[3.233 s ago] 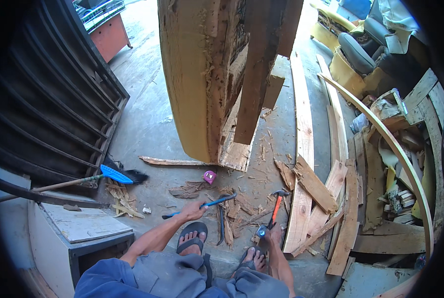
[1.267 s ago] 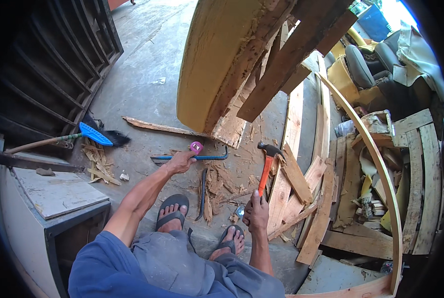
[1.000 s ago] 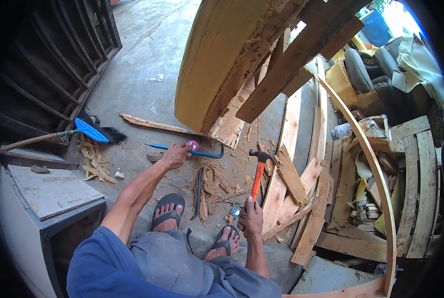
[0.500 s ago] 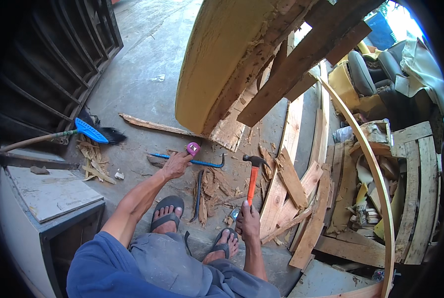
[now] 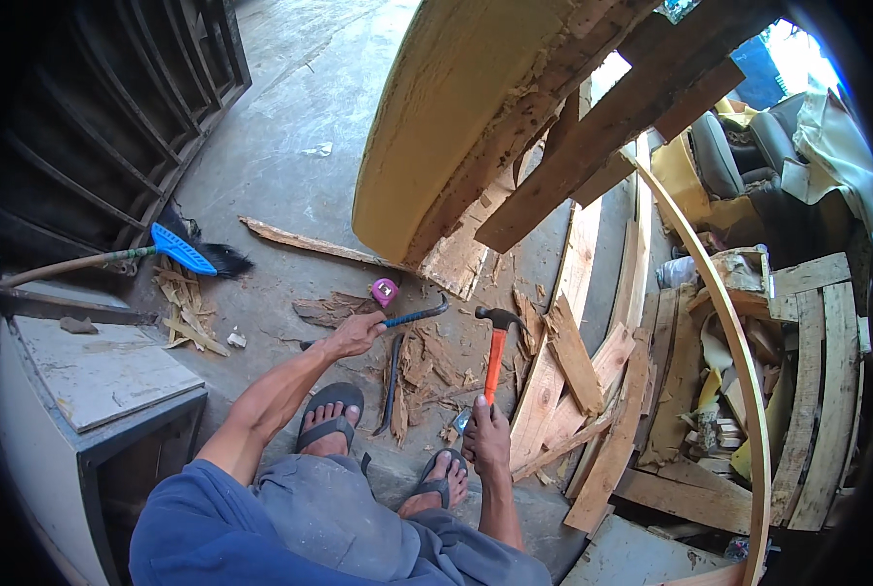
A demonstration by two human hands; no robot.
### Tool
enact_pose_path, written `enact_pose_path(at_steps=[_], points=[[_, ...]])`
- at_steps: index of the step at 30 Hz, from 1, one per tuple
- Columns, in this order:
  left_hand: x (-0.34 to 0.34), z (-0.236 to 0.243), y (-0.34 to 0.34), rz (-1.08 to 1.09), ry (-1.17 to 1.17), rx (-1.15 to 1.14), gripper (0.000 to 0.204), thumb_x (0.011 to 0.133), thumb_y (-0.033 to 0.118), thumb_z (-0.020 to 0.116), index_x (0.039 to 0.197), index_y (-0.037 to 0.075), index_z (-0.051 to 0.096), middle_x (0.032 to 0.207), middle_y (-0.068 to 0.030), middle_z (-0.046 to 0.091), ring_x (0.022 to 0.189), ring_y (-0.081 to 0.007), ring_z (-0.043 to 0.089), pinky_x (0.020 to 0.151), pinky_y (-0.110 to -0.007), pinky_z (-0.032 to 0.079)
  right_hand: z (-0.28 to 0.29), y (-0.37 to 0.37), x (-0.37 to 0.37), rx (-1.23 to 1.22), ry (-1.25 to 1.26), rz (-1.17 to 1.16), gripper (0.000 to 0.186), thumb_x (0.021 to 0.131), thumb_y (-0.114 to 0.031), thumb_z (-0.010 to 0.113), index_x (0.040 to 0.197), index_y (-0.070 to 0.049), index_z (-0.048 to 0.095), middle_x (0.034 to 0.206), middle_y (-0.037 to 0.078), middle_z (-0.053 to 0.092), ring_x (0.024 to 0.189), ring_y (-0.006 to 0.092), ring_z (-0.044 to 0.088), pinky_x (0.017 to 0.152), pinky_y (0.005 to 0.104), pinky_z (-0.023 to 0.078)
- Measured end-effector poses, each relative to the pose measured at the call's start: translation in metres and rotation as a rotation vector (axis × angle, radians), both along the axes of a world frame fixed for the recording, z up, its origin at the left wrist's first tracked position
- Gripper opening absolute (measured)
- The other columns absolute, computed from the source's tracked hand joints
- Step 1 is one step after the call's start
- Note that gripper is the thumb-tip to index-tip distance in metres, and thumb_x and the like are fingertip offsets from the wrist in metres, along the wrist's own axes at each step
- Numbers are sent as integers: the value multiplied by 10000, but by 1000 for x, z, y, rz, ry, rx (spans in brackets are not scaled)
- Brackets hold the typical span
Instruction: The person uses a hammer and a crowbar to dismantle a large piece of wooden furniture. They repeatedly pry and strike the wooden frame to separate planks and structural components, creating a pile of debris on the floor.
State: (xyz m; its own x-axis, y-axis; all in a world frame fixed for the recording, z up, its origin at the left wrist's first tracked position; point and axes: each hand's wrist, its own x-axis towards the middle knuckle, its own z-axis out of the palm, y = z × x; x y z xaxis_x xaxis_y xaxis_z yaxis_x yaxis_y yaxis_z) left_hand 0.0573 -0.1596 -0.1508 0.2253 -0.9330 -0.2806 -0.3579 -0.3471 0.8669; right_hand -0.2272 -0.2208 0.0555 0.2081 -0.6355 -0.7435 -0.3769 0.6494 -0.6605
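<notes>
My left hand (image 5: pixel 356 335) is closed round a blue pry bar (image 5: pixel 412 314), its hooked end pointing right. My right hand (image 5: pixel 487 437), lower and farther right, grips an upright orange-handled hammer (image 5: pixel 496 356). Beside my left hand a dark pry bar (image 5: pixel 393 386) lies among wood splinters (image 5: pixel 422 361), with a purple tape measure (image 5: pixel 385 291) just above. Over them looms a large yellow-sided piece (image 5: pixel 451 117) with rough broken edges and dark boards (image 5: pixel 593 137) attached. A small shiny object (image 5: pixel 463 422) lies partly behind my right hand.
Pale planks (image 5: pixel 563 332) and a long curved strip (image 5: pixel 720 293) run along the right, beside padded seat scraps (image 5: pixel 720 156) and a scrap heap (image 5: pixel 729 391). A blue broom (image 5: pixel 178 249), dark metal gate (image 5: pixel 124 146) and white cabinet (image 5: pixel 85 376) stand left. My sandaled feet (image 5: pixel 329 420) are below.
Since half a second ago my left hand has drawn back from beside the tape measure, tilting the blue bar with it. My right hand still holds the hammer upright, higher than three seconds ago.
</notes>
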Motion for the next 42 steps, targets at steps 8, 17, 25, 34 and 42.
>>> enact_pose_path(at_steps=[8, 17, 25, 34, 42], points=[[-20, 16, 3, 133, -18, 162, 316, 1008, 324, 466, 1025, 36, 593, 930, -264, 635, 943, -489, 589, 794, -553, 440, -3, -3, -2, 44, -2, 14, 377, 1019, -470, 517, 843, -145, 439, 563, -64, 364, 413, 50, 332, 365, 246, 272], [-27, 4, 56, 312, -64, 426, 400, 994, 378, 440, 1005, 31, 639, 994, -258, 666, 998, -450, 616, 840, -529, 453, -112, 15, -16, -648, 427, 479, 538, 1031, -499, 374, 1012, -28, 632, 744, 229, 651, 668, 414, 640, 624, 485, 496], [-16, 41, 108, 341, -3, 601, 430, 979, 411, 450, 953, 42, 670, 937, -228, 681, 934, -400, 649, 807, -489, 476, -208, 26, -18, -410, 441, 546, 572, 1010, -509, 358, 1036, 2, 614, 874, 316, 663, 870, 510, 641, 770, 577, 479], [-39, 46, 109, 303, -94, 615, 480, 955, 453, 493, 1084, 27, 673, 1070, -277, 674, 1040, -428, 641, 876, -493, 483, -235, 33, -62, -195, 398, 320, 500, 1006, -508, 394, 1035, -54, 602, 653, 126, 589, 545, 294, 604, 520, 424, 479], [-68, 65, 105, 76, -248, 705, 501, 953, 461, 484, 1190, 47, 637, 1155, -277, 652, 1116, -470, 599, 964, -535, 457, -105, 1, 18, -1112, 291, 395, 321, 960, -301, 563, 1202, -90, 569, 958, 239, 656, 747, 425, 661, 656, 504, 524]])
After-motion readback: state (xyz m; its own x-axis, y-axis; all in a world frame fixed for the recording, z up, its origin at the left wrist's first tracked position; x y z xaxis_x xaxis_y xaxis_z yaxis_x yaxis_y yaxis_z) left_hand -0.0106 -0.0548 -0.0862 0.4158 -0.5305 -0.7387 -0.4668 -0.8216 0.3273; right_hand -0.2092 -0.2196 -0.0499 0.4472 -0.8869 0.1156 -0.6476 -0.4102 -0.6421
